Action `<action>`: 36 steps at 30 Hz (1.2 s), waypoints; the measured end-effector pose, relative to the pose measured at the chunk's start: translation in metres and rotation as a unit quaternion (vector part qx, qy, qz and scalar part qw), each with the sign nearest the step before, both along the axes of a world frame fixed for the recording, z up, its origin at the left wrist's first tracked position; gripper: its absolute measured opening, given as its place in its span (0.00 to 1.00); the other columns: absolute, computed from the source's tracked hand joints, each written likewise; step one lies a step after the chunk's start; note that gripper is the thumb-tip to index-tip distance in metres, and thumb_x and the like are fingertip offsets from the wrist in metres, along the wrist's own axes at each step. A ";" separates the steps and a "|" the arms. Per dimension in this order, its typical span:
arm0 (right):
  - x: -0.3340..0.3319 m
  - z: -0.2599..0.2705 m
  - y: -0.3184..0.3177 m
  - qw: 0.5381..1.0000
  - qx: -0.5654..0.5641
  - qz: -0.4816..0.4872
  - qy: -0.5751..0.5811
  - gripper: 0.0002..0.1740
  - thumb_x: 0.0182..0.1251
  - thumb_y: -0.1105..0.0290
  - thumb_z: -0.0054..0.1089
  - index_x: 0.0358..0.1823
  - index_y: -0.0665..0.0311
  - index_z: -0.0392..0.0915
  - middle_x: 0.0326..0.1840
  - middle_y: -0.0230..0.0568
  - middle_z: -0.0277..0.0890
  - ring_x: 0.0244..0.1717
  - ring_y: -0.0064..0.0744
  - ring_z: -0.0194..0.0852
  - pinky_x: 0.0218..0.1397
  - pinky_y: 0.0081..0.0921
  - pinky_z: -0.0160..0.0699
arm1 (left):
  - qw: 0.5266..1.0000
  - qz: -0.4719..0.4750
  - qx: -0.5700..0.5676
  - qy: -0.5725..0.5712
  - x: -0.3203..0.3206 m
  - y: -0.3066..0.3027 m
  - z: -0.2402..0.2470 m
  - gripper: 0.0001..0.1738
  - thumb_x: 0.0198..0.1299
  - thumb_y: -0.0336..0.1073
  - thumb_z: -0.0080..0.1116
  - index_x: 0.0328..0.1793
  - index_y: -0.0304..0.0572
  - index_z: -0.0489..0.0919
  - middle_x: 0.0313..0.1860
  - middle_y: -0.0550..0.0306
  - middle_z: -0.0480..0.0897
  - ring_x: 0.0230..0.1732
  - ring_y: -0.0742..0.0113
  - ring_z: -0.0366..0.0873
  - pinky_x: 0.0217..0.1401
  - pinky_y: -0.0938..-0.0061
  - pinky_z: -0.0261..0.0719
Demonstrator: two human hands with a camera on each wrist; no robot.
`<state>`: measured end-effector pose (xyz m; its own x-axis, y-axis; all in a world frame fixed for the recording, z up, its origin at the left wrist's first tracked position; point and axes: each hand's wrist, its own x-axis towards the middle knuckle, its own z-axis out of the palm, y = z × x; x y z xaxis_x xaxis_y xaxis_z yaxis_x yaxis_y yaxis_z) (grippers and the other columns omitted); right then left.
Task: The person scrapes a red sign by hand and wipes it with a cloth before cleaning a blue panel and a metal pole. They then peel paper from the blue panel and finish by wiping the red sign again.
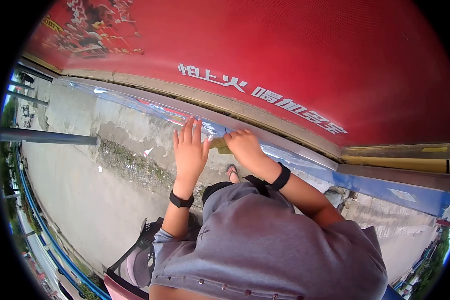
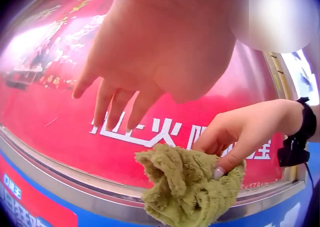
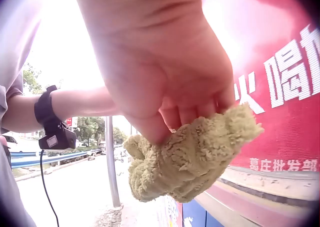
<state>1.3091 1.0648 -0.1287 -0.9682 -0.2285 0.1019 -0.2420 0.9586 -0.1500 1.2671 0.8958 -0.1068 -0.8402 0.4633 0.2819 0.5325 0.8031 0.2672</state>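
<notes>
A fuzzy olive-green cloth (image 2: pixel 187 187) hangs bunched from my right hand (image 1: pixel 246 150), whose thumb and fingers pinch its upper part. In the right wrist view the cloth (image 3: pixel 192 159) droops below the curled fingertips. My left hand (image 1: pixel 190 150) is beside it, palm down with fingers stretched and spread, holding nothing. Seen from the left wrist, the left fingers (image 2: pixel 115 107) overlap the red sign panel (image 2: pixel 60 132). Both hands are over the metal ledge (image 1: pixel 195 111) along the panel's lower edge, and the cloth hangs just in front of it.
The red panel (image 1: pixel 295 50) with white characters rises in front of me, a blue-printed strip (image 1: pixel 380 187) below its ledge. Behind me stands a pink scooter-like vehicle (image 1: pixel 127 280). Grey posts (image 1: pixel 50 136) and a blue railing (image 1: pixel 50 230) line the paved ground (image 1: pixel 85 185) to the left.
</notes>
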 end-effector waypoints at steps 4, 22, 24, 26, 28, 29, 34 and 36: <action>0.002 0.001 0.018 0.996 -0.041 0.009 0.076 0.06 0.48 0.72 0.56 0.30 0.63 0.76 0.27 0.36 0.76 0.35 0.38 0.77 0.40 0.33 0.74 | 0.987 -0.162 -0.010 -0.009 0.026 0.027 0.019 0.35 0.52 0.35 0.56 0.68 0.44 0.62 0.62 0.48 0.69 0.62 0.54 0.66 0.67 0.52 0.58; 0.047 0.074 -0.022 0.909 -0.210 0.354 0.063 0.35 0.57 0.54 0.60 0.65 0.57 0.63 0.71 0.45 0.54 0.72 0.43 0.49 0.72 0.51 0.47 | 0.976 -0.181 -0.018 -0.119 -0.009 0.036 -0.020 0.15 0.49 0.35 0.56 0.45 0.40 0.77 0.40 0.50 0.79 0.39 0.49 0.79 0.38 0.61 0.78; 0.041 0.054 -0.025 0.917 -0.161 0.362 0.054 0.35 0.57 0.52 0.60 0.64 0.57 0.63 0.71 0.43 0.54 0.72 0.43 0.50 0.72 0.51 0.47 | 0.965 -0.164 -0.124 -0.165 -0.020 0.053 -0.015 0.16 0.48 0.35 0.57 0.44 0.39 0.77 0.41 0.50 0.79 0.40 0.48 0.78 0.38 0.61 0.78; 0.021 0.044 -0.014 0.985 -0.125 0.120 0.023 0.36 0.57 0.50 0.59 0.65 0.58 0.63 0.71 0.43 0.54 0.72 0.43 0.49 0.72 0.51 0.46 | 0.974 -0.182 -0.031 -0.132 -0.025 0.047 -0.024 0.14 0.49 0.37 0.56 0.42 0.39 0.77 0.41 0.49 0.80 0.39 0.49 0.79 0.35 0.60 0.78; 0.014 0.058 -0.014 0.991 -0.121 0.028 0.039 0.37 0.58 0.50 0.58 0.66 0.58 0.61 0.71 0.43 0.53 0.73 0.44 0.48 0.72 0.51 0.46 | 0.968 -0.197 -0.053 -0.143 -0.036 0.043 -0.022 0.12 0.49 0.38 0.56 0.39 0.40 0.77 0.40 0.48 0.80 0.36 0.50 0.80 0.33 0.61 0.79; 0.016 0.067 -0.017 0.986 -0.141 0.057 0.069 0.37 0.58 0.51 0.58 0.67 0.57 0.60 0.72 0.44 0.52 0.73 0.45 0.47 0.72 0.51 0.46 | 0.964 -0.151 -0.073 -0.205 -0.041 0.046 -0.020 0.14 0.49 0.38 0.57 0.41 0.42 0.78 0.41 0.47 0.81 0.37 0.49 0.80 0.35 0.60 0.78; 0.046 0.052 -0.054 0.906 -0.116 0.401 -0.077 0.38 0.57 0.57 0.59 0.68 0.60 0.58 0.73 0.39 0.52 0.74 0.33 0.45 0.72 0.40 0.50 | 0.970 -0.161 -0.021 -0.183 -0.076 0.042 -0.031 0.17 0.48 0.35 0.54 0.46 0.41 0.79 0.41 0.46 0.80 0.44 0.48 0.77 0.44 0.59 0.77; 0.044 0.040 -0.047 0.881 -0.086 0.392 -0.249 0.37 0.57 0.59 0.58 0.67 0.62 0.58 0.73 0.40 0.51 0.74 0.33 0.46 0.72 0.39 0.50 | 0.971 -0.164 -0.021 -0.175 -0.086 0.029 -0.028 0.19 0.47 0.34 0.54 0.48 0.41 0.78 0.43 0.45 0.80 0.45 0.47 0.77 0.45 0.59 0.76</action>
